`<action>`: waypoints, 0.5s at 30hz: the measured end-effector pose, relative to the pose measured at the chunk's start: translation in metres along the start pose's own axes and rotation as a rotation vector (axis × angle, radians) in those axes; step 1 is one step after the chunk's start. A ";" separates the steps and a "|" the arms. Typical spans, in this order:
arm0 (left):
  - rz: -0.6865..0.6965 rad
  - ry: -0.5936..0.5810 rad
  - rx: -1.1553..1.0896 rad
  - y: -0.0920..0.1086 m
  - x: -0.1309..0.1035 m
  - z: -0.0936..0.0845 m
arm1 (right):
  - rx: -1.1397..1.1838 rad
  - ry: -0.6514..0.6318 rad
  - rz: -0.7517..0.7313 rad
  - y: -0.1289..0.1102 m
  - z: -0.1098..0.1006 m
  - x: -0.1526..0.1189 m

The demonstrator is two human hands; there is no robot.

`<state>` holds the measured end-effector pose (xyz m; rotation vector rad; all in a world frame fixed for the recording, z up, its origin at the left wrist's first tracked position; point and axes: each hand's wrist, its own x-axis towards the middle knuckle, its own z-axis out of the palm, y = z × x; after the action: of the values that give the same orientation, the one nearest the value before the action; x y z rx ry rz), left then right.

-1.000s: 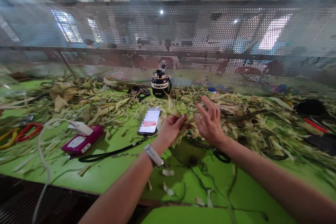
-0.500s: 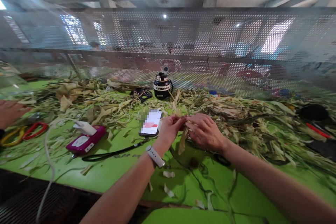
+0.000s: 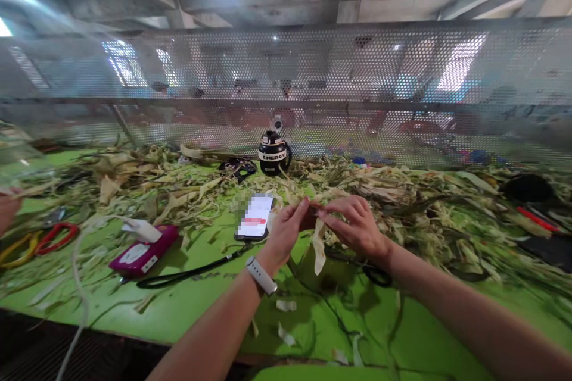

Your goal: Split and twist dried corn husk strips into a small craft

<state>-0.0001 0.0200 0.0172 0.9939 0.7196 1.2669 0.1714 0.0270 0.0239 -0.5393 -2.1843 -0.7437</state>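
Both my hands meet above the green table (image 3: 179,309), in front of a heap of dry husk strips (image 3: 429,202). My left hand (image 3: 288,229), with a pale watch on its wrist, pinches a husk strip between thumb and fingers. My right hand (image 3: 355,226) has its thumb and fingertips closed on the same pale husk strip (image 3: 319,247), which hangs down between the hands. The upper part of the strip is hidden by my fingers. Left of my left hand lies a phone (image 3: 255,217) with its screen lit.
A black bottle (image 3: 272,153) stands behind the phone. To the left are a magenta power adapter (image 3: 145,253) with a white cable, and red-handled scissors (image 3: 58,237). Another person's hand (image 3: 8,208) shows at the left edge. A perforated metal screen (image 3: 304,83) runs behind the table.
The pale strip now hangs lower and more openly between my hands. My right hand's fingers have drawn together. The other person's hand has moved left, mostly out of view.
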 end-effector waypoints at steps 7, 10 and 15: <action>0.003 -0.006 0.045 -0.001 0.002 -0.005 | 0.043 -0.034 -0.007 -0.002 -0.005 0.006; 0.019 0.035 0.103 -0.001 0.003 -0.004 | 0.056 -0.065 -0.013 -0.001 -0.006 0.006; 0.052 0.065 0.091 -0.002 0.003 0.001 | 0.048 -0.080 -0.079 -0.003 -0.008 0.008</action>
<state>0.0019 0.0224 0.0159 1.0547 0.8119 1.3269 0.1689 0.0209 0.0339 -0.4682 -2.3028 -0.7207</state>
